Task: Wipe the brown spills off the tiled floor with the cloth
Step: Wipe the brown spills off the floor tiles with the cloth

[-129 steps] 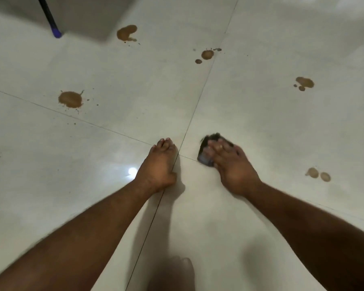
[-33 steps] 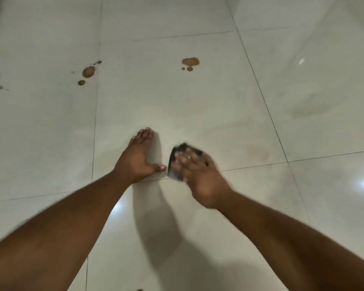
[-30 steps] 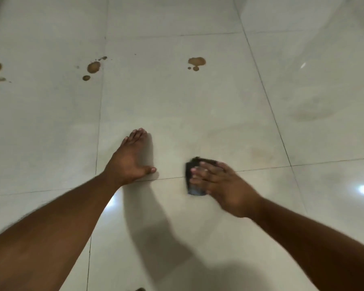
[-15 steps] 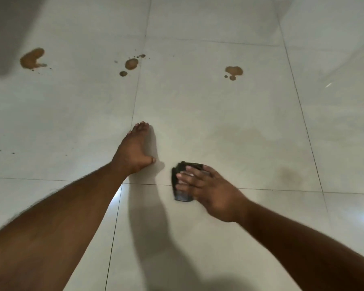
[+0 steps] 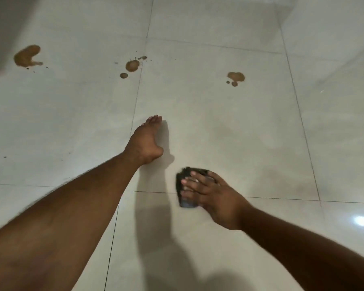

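Cloth (image 5: pixel 185 186): near centre on the floor (image 5: pixel 219 127), slid slightly left since half a second ago.
Right hand (image 5: pixel 215 198): fingers flat, pressing cloth.
Left hand (image 5: pixel 145 143): flat, bracing.
Spills (image 5: pixel 235 77): three far, untouched.

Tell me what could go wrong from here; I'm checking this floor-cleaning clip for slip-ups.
The small dark cloth under the right hand may smear rather than lift the three brown spills ahead. The left hand, flat on the glossy pale tiled floor, could slip if wiped tile is damp.
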